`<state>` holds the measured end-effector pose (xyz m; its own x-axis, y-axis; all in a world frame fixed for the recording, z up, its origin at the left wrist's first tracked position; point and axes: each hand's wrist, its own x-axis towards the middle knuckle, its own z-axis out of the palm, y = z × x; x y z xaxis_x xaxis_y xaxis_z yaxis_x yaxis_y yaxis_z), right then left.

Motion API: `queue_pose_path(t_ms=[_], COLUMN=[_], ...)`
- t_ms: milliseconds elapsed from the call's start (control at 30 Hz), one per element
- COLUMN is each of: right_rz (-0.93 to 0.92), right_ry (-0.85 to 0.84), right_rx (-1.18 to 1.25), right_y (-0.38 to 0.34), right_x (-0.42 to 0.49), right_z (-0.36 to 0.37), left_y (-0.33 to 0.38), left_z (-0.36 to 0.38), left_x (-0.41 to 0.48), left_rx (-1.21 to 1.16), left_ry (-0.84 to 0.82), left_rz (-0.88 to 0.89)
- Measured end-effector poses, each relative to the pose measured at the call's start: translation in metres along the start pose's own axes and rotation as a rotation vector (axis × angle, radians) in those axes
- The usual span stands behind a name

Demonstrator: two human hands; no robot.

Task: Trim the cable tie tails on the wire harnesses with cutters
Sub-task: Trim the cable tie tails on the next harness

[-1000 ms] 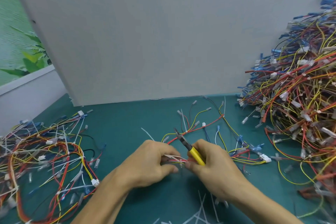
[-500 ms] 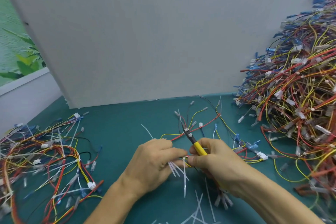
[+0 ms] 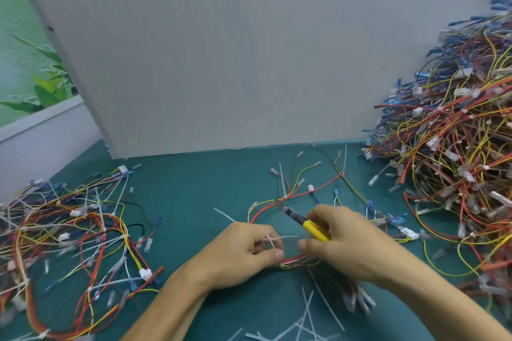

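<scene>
Pinched between thumb and forefinger of the left hand point(image 3: 238, 255) are thin white cable tie tails point(image 3: 273, 239), their loose ends sticking up and to the right out of the closed fingers. Just beside it, the right hand point(image 3: 349, 243) is wrapped shut around the yellow-handled cutters point(image 3: 303, 223), whose dark metal nose points up and to the left, away from the palm; whether the blades are apart or together cannot be told through the blur. Between the two thumbs runs a short stretch of the red, yellow and black wire harness point(image 3: 297, 260) being worked on — both hands touch it, and the rest of it fans out across the teal bench mat point(image 3: 194, 191) toward the back, ending in small clear and white connectors. Cut white plastic tie offcuts point(image 3: 302, 324) lie scattered on the mat near the wrists. To the left sits a loose flat heap of multicoloured wire harnesses point(image 3: 69, 235) with long white ties poking out; to the right rises a much taller pile of multicoloured wire harnesses point(image 3: 454, 141) with blue and clear terminals. Behind everything stands a plain grey upright panel point(image 3: 221, 50), and at far left a green leaf-patterned wall point(image 3: 25, 69) shows. No brand, label or writing is legible anywhere, the cutter handle included.
</scene>
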<state>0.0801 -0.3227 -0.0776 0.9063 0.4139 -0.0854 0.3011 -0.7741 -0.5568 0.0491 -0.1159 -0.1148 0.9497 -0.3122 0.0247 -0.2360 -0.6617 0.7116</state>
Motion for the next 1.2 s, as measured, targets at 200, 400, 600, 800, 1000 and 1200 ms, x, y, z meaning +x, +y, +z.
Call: queue_pose_path(t_ms=[200,400,600,800,1000,1200], right_rz=[-0.145,-0.213,-0.255,-0.258,-0.253,-0.253], right_ry=[-0.077,-0.112,-0.152,-0.129,-0.120,-0.110], right_rx=[-0.545,-0.645,-0.660,-0.691,-0.696,-0.751], right_y=[0.012,0.012,0.004,0.003,0.002,-0.002], right_x=[-0.005,-0.007,-0.008,-0.009,-0.010,-0.010], right_z=[-0.029,-0.029,-0.020,-0.018,-0.017,-0.015], left_y=[-0.001,0.000,0.001,0.001,0.003,0.003], left_z=[-0.003,-0.004,-0.003,-0.004,-0.004,-0.004], left_x=[0.000,0.002,0.000,0.000,0.000,0.000], left_rx=[-0.040,-0.029,-0.024,-0.016,-0.028,-0.029], left_ry=[-0.010,-0.029,-0.021,-0.017,-0.020,-0.014], left_rz=[-0.064,-0.083,-0.073,-0.077,-0.085,-0.082])
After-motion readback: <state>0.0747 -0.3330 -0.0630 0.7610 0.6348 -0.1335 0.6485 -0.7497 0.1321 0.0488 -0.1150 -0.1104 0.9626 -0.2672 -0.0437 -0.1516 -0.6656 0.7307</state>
